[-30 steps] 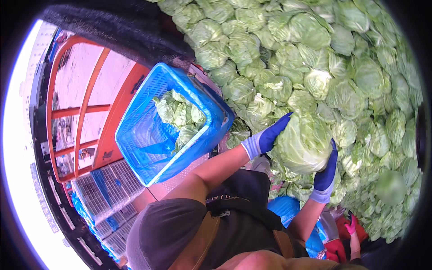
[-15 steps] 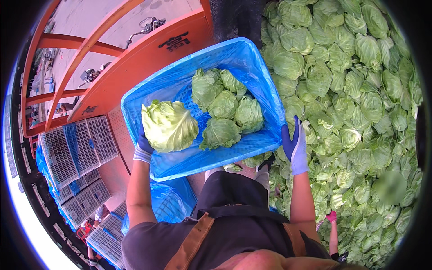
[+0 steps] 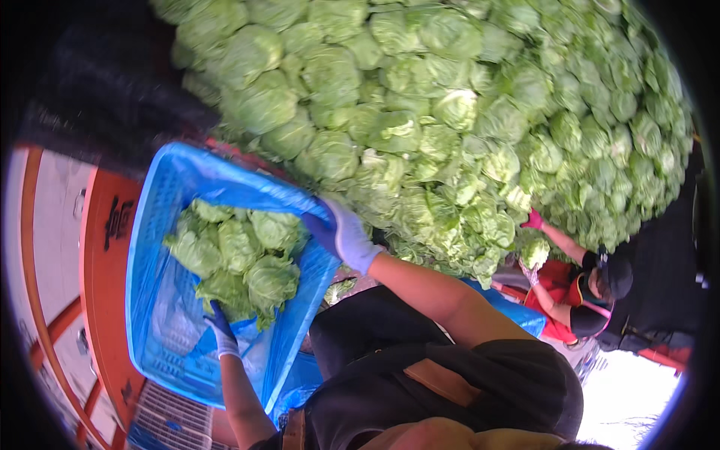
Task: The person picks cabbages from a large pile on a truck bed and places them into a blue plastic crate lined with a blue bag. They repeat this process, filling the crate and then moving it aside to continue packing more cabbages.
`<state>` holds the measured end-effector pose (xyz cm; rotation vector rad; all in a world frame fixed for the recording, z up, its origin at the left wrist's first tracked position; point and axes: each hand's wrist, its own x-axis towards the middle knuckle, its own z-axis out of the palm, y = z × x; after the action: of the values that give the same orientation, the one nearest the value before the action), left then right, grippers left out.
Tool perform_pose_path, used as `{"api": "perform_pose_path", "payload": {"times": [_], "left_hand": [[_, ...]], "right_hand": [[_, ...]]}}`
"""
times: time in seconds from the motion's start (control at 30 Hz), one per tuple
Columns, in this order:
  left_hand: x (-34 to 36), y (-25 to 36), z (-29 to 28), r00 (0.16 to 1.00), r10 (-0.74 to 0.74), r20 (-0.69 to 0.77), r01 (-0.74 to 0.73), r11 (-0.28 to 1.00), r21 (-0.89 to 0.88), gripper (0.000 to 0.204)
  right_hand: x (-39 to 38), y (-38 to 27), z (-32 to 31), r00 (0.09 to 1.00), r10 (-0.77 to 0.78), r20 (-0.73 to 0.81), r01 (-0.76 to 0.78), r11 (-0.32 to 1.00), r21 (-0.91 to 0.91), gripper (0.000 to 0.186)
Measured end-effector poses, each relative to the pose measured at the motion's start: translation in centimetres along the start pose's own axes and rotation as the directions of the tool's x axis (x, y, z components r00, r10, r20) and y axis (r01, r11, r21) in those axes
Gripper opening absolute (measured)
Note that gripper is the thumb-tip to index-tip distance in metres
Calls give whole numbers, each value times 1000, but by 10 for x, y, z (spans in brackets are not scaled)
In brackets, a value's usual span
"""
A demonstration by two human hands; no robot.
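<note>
A blue plastic crate (image 3: 141,247) with a blue film liner tilts in front of me on the left. Several green cabbages (image 3: 240,247) sit bunched toward its far side. My right hand (image 3: 341,234), in a white and dark-blue glove, is closed over the crate's right rim, some fingers hidden. Inside the crate, my left hand (image 3: 220,330), gloved alike, reaches over the near part with its fingers stretched against the nearest cabbage. That hand is not wrapped round anything.
A large heap of cabbages (image 3: 420,127) fills the far side and right. Along the left runs an orange metal side panel (image 3: 105,285). Grey slatted crates (image 3: 172,420) stand below it. At right, a co-worker in a red apron (image 3: 551,300) holds a cabbage (image 3: 534,253).
The view has swung toward the heap, so the crate now appears farther left and turned. My left hand has left the rim for inside. The large pale cabbage no longer lies apart.
</note>
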<state>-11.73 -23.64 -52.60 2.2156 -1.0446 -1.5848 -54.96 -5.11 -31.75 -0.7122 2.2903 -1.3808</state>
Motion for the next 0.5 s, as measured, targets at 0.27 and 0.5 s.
{"api": "perform_pose_path", "payload": {"times": [0.27, 0.5], "left_hand": [[-337, 226, 193, 508, 758, 409, -828, 560, -10, 57], [-288, 213, 528, 383, 538, 751, -784, 620, -44, 65]], "right_hand": [[4, 74, -173, 940, -245, -239, 240, 970, -50, 55], [57, 212, -313, 761, 596, 256, -572, 431, 698, 56]]}}
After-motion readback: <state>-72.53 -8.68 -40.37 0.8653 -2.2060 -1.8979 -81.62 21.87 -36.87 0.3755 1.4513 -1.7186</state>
